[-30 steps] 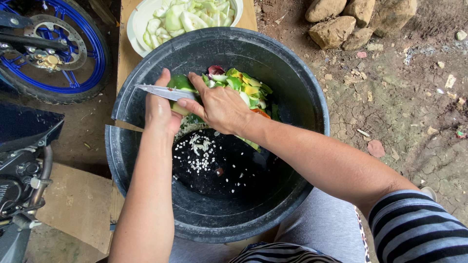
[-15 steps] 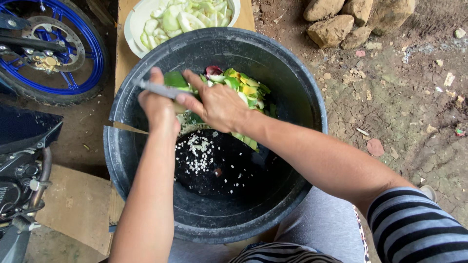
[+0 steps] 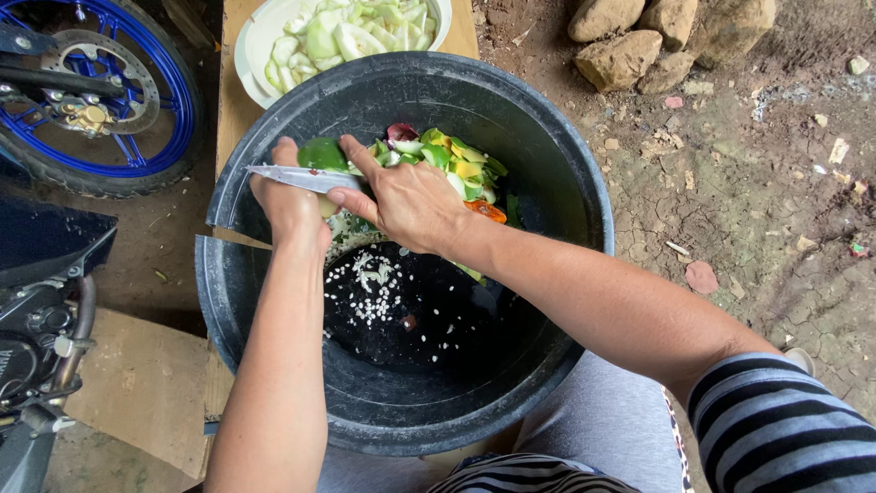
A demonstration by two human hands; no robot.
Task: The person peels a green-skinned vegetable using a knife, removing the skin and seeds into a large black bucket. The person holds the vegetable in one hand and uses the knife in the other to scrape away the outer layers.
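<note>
Head view, hands: I see the left hand (image 3: pixel 290 205) closed around a green pepper (image 3: pixel 321 153), holding it over the far inner side of the black tub (image 3: pixel 584 210). The right hand (image 3: pixel 409 203) is closed on a knife (image 3: pixel 306 178), its blade lying flat across the left fingers and touching the pepper.
Head view, work done: a heap of cut pieces (image 3: pixel 452 164), green, yellow, orange and one dark red, lies against the tub's far wall just beside the hands. Pale seeds (image 3: pixel 372 288) are scattered on the tub floor below them. I judge the cutting well along.
Head view, work left: the pepper in hand looks largely whole, so I judge that this one is not yet cut up. I see no other uncut peppers.
Head view, surroundings: a white bowl (image 3: pixel 248 55) of pale green slices sits beyond the tub on a board. A blue motorcycle wheel (image 3: pixel 109 100) stands at the left, stones (image 3: pixel 639 50) at the upper right.
Hidden or unclear: the knife handle is buried in the right palm. The pepper's lower half is covered by the left fingers. The bowl's far edge is cut off by the frame. I cannot tell what lies under the heap.
</note>
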